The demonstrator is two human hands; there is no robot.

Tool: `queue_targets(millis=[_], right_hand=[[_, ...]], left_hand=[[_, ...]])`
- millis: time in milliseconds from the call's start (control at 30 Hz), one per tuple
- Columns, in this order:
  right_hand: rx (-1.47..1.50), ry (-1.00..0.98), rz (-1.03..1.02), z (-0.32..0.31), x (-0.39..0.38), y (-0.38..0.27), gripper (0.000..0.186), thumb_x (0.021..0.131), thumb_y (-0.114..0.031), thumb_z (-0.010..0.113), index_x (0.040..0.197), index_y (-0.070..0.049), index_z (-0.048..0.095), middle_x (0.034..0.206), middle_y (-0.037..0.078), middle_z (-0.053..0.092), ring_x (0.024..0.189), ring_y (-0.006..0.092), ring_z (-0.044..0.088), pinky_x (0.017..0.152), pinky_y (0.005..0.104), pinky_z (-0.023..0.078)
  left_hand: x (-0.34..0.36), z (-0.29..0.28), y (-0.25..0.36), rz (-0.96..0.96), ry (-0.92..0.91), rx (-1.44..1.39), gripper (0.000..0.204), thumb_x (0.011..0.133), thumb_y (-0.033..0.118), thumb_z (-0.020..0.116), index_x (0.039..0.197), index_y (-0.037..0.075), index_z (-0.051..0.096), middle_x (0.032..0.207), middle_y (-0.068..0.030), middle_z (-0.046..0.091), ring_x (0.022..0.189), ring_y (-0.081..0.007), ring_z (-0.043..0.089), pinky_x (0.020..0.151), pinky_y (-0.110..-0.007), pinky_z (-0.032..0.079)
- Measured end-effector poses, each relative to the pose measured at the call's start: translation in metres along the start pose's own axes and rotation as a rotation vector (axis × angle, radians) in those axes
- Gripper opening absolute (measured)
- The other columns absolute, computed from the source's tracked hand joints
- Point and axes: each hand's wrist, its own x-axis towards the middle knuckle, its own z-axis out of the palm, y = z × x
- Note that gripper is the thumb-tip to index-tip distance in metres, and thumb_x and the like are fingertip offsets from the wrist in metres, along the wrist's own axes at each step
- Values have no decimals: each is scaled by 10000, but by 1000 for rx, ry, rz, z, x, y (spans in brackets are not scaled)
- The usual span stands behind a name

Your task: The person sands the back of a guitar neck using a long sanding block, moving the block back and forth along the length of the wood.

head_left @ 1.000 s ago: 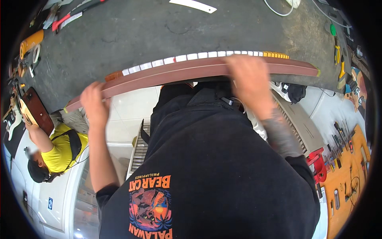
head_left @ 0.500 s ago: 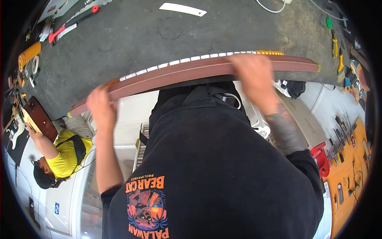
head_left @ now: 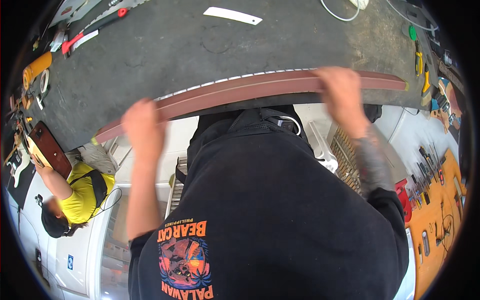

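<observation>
A long reddish-brown bar, like a sanding beam (head_left: 240,92), lies across the near edge of the workbench, its ends pale yellowish. My left hand (head_left: 143,122) wraps over its left part, and my right hand (head_left: 341,95) grips it right of the middle. Both hands are slightly blurred. Beyond the bar's far side shows a thin row of white segments (head_left: 235,77) with dark lines between them, like a taped fretboard. The bar covers most of that piece, so its full shape is hidden.
On the dark workbench (head_left: 165,55) lie a white flat strip (head_left: 232,15), a red-and-black tool (head_left: 95,31), a tape roll (head_left: 44,80) and yellow-handled pliers (head_left: 418,59). A co-worker in yellow (head_left: 90,192) handles a brown guitar body (head_left: 50,149) at left. Tools lie on an orange surface (head_left: 435,220) at right.
Both my hands have shifted right along with the bar. Less of the white segmented row shows now, and its orange-yellow ends have gone out of sight.
</observation>
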Motion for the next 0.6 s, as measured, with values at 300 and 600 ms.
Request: queue_targets(millis=[300,600], right_hand=[[-53,-18,15,-18,-14,34,498,784,28,663,1262,-110,650,1195,76,696,1144,294,630,988,445,438],[46,28,31,23,24,-56,383,887,-75,600,1264,-124,648,1198,43,687,1139,259,627,1003,457,424]], left_hand=[[8,1,39,95,56,-24,576,659,190,883,1145,64,601,1152,-127,625,1102,-362,592,974,-491,439],[-19,4,-67,47,54,36,564,713,174,833,1217,56,607,1218,-147,636,1158,-378,590,1033,-505,426]])
